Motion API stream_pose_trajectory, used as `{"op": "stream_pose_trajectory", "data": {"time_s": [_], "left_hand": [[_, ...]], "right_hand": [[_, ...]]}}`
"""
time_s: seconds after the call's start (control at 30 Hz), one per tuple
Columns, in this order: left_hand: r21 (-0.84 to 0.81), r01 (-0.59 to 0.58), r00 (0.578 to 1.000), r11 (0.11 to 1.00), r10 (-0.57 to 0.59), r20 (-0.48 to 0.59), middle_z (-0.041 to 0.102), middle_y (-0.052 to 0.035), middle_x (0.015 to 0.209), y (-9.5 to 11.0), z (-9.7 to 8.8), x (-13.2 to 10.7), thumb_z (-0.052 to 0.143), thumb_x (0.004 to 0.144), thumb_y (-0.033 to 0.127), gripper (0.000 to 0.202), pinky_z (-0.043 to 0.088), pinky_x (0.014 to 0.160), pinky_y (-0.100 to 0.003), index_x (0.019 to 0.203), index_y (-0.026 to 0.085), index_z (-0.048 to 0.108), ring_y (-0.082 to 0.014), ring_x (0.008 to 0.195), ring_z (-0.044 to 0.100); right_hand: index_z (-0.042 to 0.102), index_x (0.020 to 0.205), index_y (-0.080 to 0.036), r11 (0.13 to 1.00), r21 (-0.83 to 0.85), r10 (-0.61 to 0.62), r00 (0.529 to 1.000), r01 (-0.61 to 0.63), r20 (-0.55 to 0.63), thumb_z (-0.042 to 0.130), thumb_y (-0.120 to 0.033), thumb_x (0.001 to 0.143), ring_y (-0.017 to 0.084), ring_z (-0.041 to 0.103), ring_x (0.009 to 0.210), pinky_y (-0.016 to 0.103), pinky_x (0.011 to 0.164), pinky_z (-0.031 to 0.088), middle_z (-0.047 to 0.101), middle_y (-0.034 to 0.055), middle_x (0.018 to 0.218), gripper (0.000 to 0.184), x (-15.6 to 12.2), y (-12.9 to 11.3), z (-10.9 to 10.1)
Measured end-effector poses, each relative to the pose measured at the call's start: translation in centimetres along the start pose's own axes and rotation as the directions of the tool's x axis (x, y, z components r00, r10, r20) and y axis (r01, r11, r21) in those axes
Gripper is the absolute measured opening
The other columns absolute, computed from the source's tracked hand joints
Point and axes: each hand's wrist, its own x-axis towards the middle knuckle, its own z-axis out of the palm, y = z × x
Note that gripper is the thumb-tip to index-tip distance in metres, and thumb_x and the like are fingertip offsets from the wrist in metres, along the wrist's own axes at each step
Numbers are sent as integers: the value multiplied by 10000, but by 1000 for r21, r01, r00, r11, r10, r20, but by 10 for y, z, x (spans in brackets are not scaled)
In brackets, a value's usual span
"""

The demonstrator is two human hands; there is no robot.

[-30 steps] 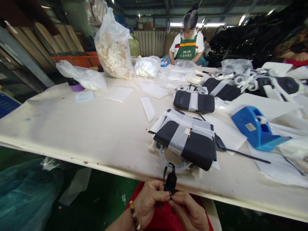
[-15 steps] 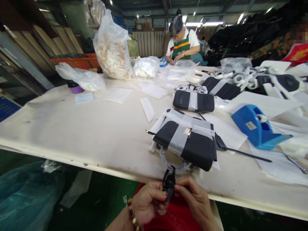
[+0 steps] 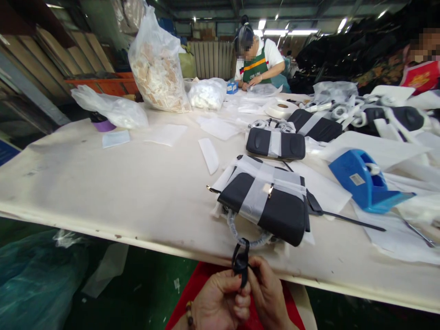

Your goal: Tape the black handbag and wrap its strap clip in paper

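A black handbag (image 3: pixel 275 206) wrapped in white tissue lies near the front edge of the cream table (image 3: pixel 113 183). Its foam-wrapped handle (image 3: pixel 240 233) points toward me. A small black looped strap tag (image 3: pixel 240 262) hangs from that handle at the table edge. My left hand (image 3: pixel 223 300) and my right hand (image 3: pixel 266 293) are both closed in a pinch on the tag, just below the table edge, fingertips touching each other.
A blue tape dispenser (image 3: pixel 364 181) stands right of the bag. More wrapped black bags (image 3: pixel 275 143) lie behind it, with paper sheets (image 3: pixel 209 155). Big plastic sacks (image 3: pixel 158 68) sit at back left. A person (image 3: pixel 256 64) works at the far end.
My hands have turned the tag upright and gripped it closer together. The view has shifted slightly, and the far person has leaned left.
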Motion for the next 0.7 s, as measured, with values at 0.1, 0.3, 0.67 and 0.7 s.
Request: {"op": "stream_pose_trajectory", "data": {"time_s": [0.1, 0.3, 0.67, 0.7], "left_hand": [[38, 3, 1000, 999, -2, -19, 537, -12, 537, 2, 5, -1, 863, 414, 136, 357, 246, 405, -139, 623, 77, 579, -52, 420, 433], [106, 45, 998, 993, -40, -46, 535, 0, 523, 1, 8, -4, 861, 396, 164, 391, 225, 412, -150, 621, 92, 551, -49, 403, 419], [596, -199, 943, 778, 317, -98, 479, 20, 506, -2, -9, -7, 749, 565, 417, 397, 293, 406, -180, 605, 137, 471, -56, 410, 386], [756, -339, 854, 559, 520, -2, 535, -9, 588, -3, -13, -10, 706, 632, 439, 362, 365, 455, -196, 683, 133, 519, -83, 478, 456]], "right_hand": [[494, 830, -194, 982, 170, 71, 995, -83, 75, 477, -425, 837, 103, 527, 603, 184, 560, 447, 549, -6, 699, 232, 3, -6, 2], [511, 772, -191, 985, 62, -165, 986, 163, 33, 489, -275, 834, 96, 525, 628, 176, 585, 446, 549, -2, 699, 107, 10, -16, -2], [551, 696, -187, 916, 174, -313, 914, 362, -257, 598, -124, 750, 120, 632, 685, 183, 593, 517, 646, 32, 783, 95, 7, -41, -2], [552, 696, -187, 916, 144, -332, 909, 375, -253, 600, -122, 748, 120, 632, 677, 182, 583, 517, 650, 33, 778, 96, 8, -43, -3]]}}
